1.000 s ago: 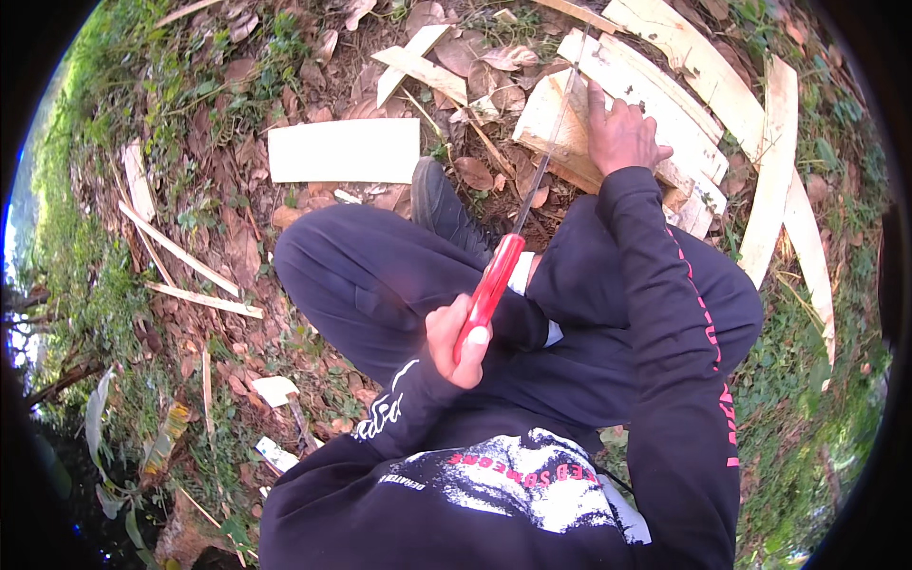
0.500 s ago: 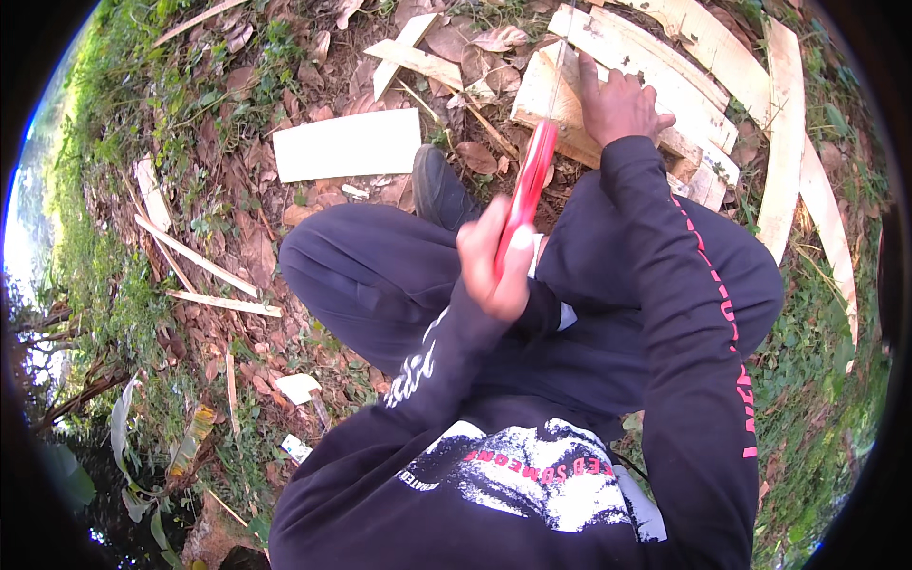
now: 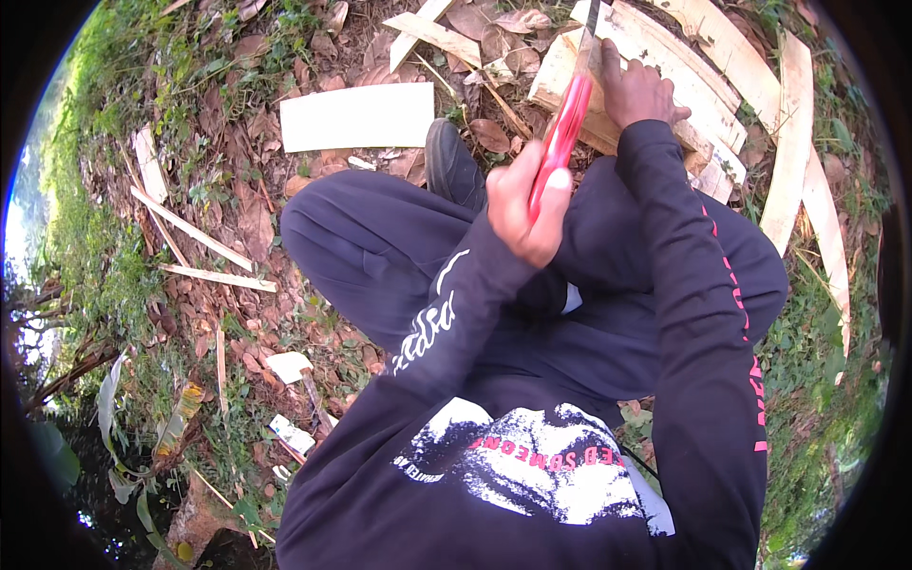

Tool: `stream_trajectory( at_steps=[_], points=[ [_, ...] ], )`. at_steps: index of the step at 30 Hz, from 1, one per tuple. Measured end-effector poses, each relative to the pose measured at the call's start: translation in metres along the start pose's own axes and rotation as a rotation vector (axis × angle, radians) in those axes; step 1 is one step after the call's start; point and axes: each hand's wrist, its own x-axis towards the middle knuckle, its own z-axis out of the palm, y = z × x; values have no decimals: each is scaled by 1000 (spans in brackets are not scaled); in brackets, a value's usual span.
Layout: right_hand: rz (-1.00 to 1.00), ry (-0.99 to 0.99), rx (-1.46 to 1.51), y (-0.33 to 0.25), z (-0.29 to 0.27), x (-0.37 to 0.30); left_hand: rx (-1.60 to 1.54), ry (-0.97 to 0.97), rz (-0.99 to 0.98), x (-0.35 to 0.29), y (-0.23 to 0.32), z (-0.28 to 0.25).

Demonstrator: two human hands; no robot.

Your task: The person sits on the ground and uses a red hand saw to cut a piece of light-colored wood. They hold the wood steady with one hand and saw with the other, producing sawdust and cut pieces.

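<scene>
Red-handled bladed tool (image 3: 564, 128): located in front of the seated person's crossed legs, handle toward the body, narrow blade (image 3: 590, 36) directed away over a wooden block (image 3: 554, 78). Left hand (image 3: 527, 204): fingers closed around the handle, thumb laid along its near end. Right hand (image 3: 638, 93): palm down on the wood, just right of the blade, fingers spread. Whether the blade is seated in the block cannot be determined from this view. Pale boards (image 3: 679, 68) lie against the right side of the block; long wood strips (image 3: 788, 142) lie farther right. A rectangular pale panel (image 3: 359, 118) lies left of the block on leaf-covered ground (image 3: 255, 223), near the dark shoe (image 3: 451, 163)
</scene>
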Motion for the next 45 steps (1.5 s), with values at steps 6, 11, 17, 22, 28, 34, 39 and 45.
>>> stream_trajectory(
  at_steps=[6,11,17,22,28,34,39,45],
  points=[
    [10,21,-1,1,2,1,-59,7,-49,-68,32,-28],
    [1,16,-37,-6,0,3,62,4,102,16,12,0],
    [31,22,-63,0,2,4,-80,3,-1,-79,33,-36],
    [-2,-5,-73,-3,2,3,-1,31,131,23,6,9],
    [-48,44,-27,6,4,-3,-350,69,-42,-14,-12,9],
    [-124,205,25,17,16,-9,-173,26,-24,16,-12,18],
    [-136,127,13,8,1,-7,-9,-54,55,33,4,14],
    [-181,227,11,8,11,-15,-100,-50,-62,37,4,7]
  ],
)
